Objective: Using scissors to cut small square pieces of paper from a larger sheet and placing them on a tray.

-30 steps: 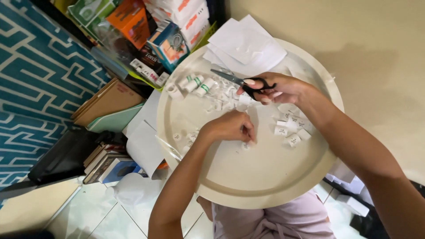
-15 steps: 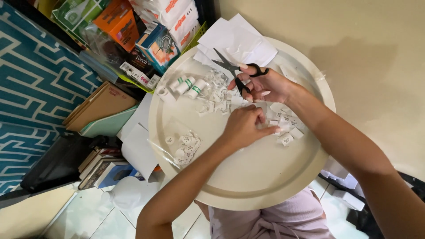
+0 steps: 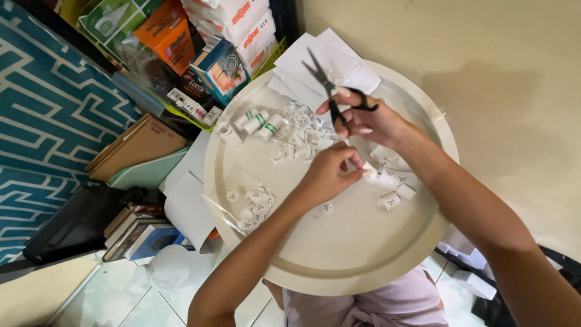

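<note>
A round cream tray (image 3: 339, 260) lies on my lap. My right hand (image 3: 375, 124) holds black scissors (image 3: 330, 91) with the blades open, pointing to the far side. My left hand (image 3: 330, 172) pinches a small white paper piece (image 3: 370, 171) near the tray's middle. Several small white cut pieces (image 3: 393, 197) lie to the right of that hand. A heap of white scraps (image 3: 299, 136) and small white rolls with green marks (image 3: 260, 124) sit at the far left of the tray. A clear plastic bag with small white round pieces (image 3: 251, 203) rests at the tray's left.
White paper sheets (image 3: 327, 60) lie under the tray's far rim. Coloured boxes (image 3: 181, 36) are stacked at the upper left, with folders and books (image 3: 139, 157) and a black flat case (image 3: 78, 224) below them. A beige wall (image 3: 484, 72) is on the right.
My right hand has lifted the scissors and the blades now point further away. My left hand has drawn a small white piece toward the tray's middle. The view has shifted slightly.
</note>
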